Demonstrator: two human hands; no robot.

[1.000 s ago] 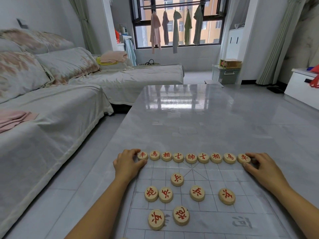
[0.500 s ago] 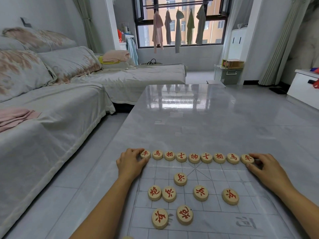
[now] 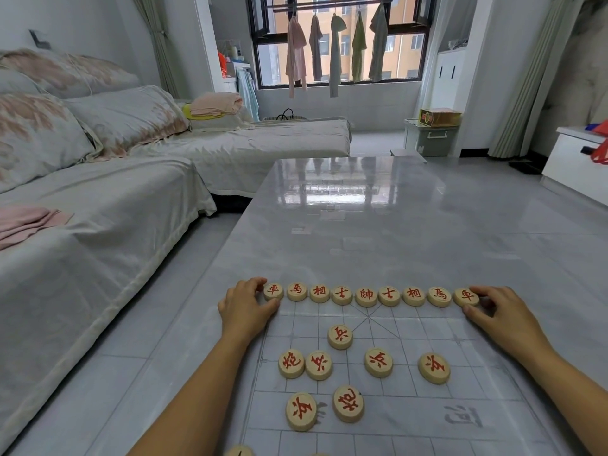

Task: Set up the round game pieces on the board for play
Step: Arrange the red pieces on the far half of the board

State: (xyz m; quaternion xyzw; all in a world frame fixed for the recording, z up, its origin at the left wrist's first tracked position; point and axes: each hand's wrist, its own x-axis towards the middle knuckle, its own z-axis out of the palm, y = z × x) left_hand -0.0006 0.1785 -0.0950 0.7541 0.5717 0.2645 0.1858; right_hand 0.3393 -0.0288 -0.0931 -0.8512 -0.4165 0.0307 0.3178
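Observation:
A clear board sheet [image 3: 411, 406] with grey grid lines lies on the glossy grey table [image 3: 378, 232]. Along its far edge runs a row of several round wooden pieces [image 3: 366, 296] with red characters. My left hand [image 3: 245, 307] pinches the leftmost piece [image 3: 273, 290] of that row between thumb and fingertips. My right hand [image 3: 500, 315] pinches the rightmost piece [image 3: 465, 297] the same way. Several more red-marked pieces lie loose on the grid nearer me, among them one at the centre [image 3: 340, 336] and one on the right [image 3: 433, 367].
A cloth-covered sofa [image 3: 98, 205] with cushions runs along the left, close to the table's left edge. A white cabinet [image 3: 575, 159] stands at the far right. Parts of two more pieces [image 3: 238, 450] show at the bottom edge.
Both hands stay on the end pieces of the far row. The whole scene sits slightly further right and lower in view; the pieces keep their places.

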